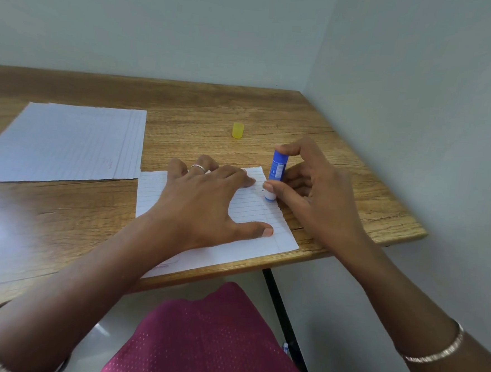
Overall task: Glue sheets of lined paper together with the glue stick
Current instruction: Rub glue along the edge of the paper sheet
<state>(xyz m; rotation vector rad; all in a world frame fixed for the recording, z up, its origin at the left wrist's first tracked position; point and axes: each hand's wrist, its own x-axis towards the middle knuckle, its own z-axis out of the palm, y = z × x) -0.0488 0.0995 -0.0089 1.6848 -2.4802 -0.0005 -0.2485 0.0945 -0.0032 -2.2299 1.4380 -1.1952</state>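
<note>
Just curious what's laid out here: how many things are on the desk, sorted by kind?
Lined paper: 2, one sheet under the left hand, one stack at far left
Glue stick: 1, in the right hand
Yellow cap: 1
Total: 4

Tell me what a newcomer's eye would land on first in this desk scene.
First, the blue glue stick, upright in the right hand's grip with its white tip down on the right edge of a white lined sheet. The left hand lies spread flat on that sheet, near the wooden table's front edge. Next comes the small yellow cap standing alone farther back, and a larger lined sheet at the left.
</note>
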